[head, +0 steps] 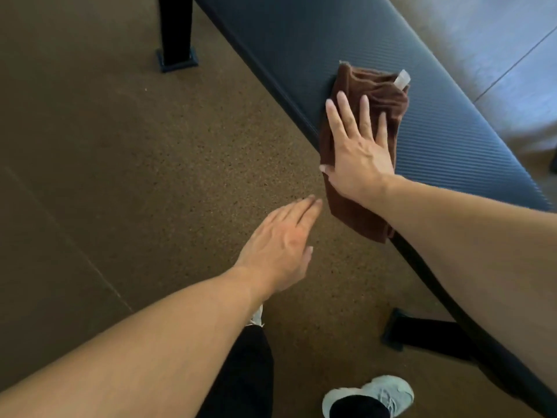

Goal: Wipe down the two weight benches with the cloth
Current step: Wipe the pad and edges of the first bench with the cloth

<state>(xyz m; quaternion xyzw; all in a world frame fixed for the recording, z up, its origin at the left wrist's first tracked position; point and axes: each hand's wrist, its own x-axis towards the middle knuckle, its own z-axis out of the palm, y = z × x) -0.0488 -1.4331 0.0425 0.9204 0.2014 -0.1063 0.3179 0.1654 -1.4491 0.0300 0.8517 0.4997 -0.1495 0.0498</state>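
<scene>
A dark ribbed weight bench [437,122] runs diagonally from the top middle to the lower right. A folded brown cloth [379,95] with a white tag lies on its near edge and hangs partly over the side. My right hand [358,152] presses flat on the cloth with straight, spread fingers. My left hand [280,245] hovers over the floor to the left of the bench, fingers straight and together, holding nothing. Only one bench is in view.
Brown speckled rubber floor [120,176] fills the left side. A black bench leg [176,31] with a foot cap stands at the top left, another bench foot [422,333] at the lower right. My grey shoe [379,393] and dark trouser leg are at the bottom.
</scene>
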